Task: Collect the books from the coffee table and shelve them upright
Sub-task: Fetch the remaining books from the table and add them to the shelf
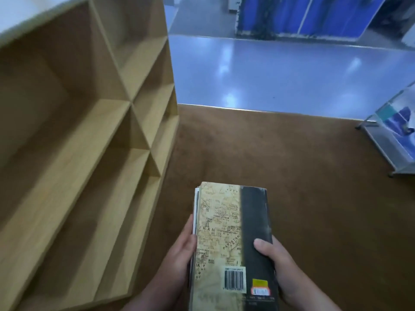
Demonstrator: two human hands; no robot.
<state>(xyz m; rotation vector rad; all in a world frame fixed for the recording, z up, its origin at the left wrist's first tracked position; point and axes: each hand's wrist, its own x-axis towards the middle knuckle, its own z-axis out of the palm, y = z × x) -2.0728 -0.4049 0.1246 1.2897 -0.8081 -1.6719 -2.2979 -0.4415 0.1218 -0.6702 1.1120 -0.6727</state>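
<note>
Brown carpet (303,176) fills the near ground in the head view and ends at a metal strip, with a glossy blue-grey floor (269,70) beyond. A wooden shelf (125,122) stands along the carpet's left side; every compartment in view is bare, and the unit looks blurred. A metal trolley (393,142) sits at the carpet's right edge.

The books (224,232) are a flat stack held low over the carpet, just off the shelf's near right corner and not yet in any compartment. The top one shows a map-printed back cover with a black band and a barcode. Thinner volumes peek out unevenly along the stack's left edge.

The left hand (179,250) wraps the stack's left edge, palm against the page sides. The right hand (280,268) clamps the right edge with its thumb (260,243) pressed on the black band; its fingers are hidden underneath.

The main risk, as I judge it, is in turning the stack upright. The uneven lower books could slide out of the left-side grip and drop to the carpet. With bare compartments there is nothing to lean on, so books released away from a divider would likely topple flat. A stack edge could also clip a shelf board on the way in.
</note>
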